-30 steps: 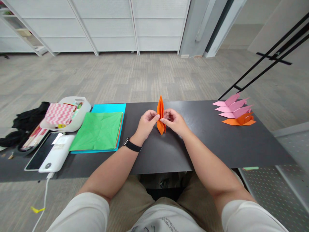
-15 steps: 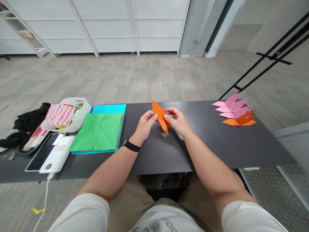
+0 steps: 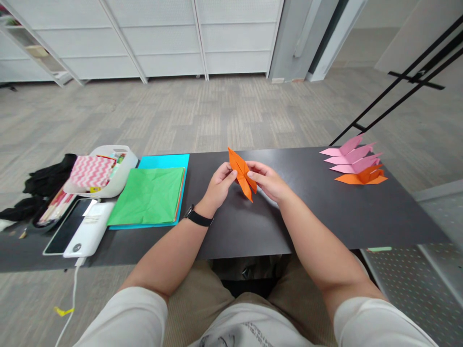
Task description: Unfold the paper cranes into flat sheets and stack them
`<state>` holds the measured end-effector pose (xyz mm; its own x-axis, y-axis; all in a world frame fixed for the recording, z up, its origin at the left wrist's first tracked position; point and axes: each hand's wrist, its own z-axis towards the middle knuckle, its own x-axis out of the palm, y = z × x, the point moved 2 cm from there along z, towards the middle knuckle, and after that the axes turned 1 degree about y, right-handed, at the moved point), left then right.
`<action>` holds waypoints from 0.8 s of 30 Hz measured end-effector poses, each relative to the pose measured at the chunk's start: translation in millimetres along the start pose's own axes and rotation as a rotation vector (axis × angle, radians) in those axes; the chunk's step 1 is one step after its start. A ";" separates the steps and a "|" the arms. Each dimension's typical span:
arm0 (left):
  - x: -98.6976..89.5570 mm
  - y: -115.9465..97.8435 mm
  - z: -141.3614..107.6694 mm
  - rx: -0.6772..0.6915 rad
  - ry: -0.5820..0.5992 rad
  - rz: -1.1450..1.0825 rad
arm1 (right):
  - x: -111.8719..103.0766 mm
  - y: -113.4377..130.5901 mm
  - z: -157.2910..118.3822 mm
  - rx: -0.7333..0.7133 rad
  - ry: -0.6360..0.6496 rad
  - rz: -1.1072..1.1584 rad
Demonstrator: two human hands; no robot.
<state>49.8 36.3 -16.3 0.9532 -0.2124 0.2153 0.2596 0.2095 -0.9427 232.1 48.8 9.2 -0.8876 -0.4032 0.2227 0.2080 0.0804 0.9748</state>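
Observation:
An orange folded paper piece (image 3: 241,168) is held up above the dark table (image 3: 235,236), a long point at its top and split points at its bottom. My left hand (image 3: 221,182) pinches its left edge between thumb and fingers. On the opposite edge, my right hand (image 3: 266,179) grips it with the thumb on the near face and the fingers behind. The fingertips behind the paper are hidden.
Pink folded paper pieces (image 3: 349,156) and another orange one (image 3: 361,177) stand in a row at the right. Left of my hands lie green paper sheets (image 3: 148,195) on blue ones. Farther left are a white basket (image 3: 125,168), a white power bank (image 3: 88,231) and a phone (image 3: 67,231).
My right thumb has shifted slightly on the orange folded paper piece, whose middle looks a little more spread. Both hands keep their hold. The whole view has moved slightly.

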 end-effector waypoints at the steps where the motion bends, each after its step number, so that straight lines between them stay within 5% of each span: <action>1: -0.3 0.7 0.0 0.001 -0.008 0.003 | 0.8 0.1 -0.3 0.009 0.011 0.005; 11: -0.7 -0.3 -0.6 -0.008 -0.041 0.057 | -6.9 -7.7 4.8 -0.103 -0.117 -0.072; 17: 1.5 1.8 0.4 -0.022 -0.006 0.023 | -6.5 -13.6 3.0 -0.232 -0.194 -0.316; 24: 2.6 4.7 2.4 -0.085 -0.055 -0.082 | -6.7 -19.5 6.0 -0.283 -0.149 -0.285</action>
<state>53.8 39.0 -19.6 0.9371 -0.1721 0.3036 0.3248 0.1118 -0.9391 231.5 55.4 -11.2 -0.9714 -0.2349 -0.0350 0.0324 -0.2769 0.9604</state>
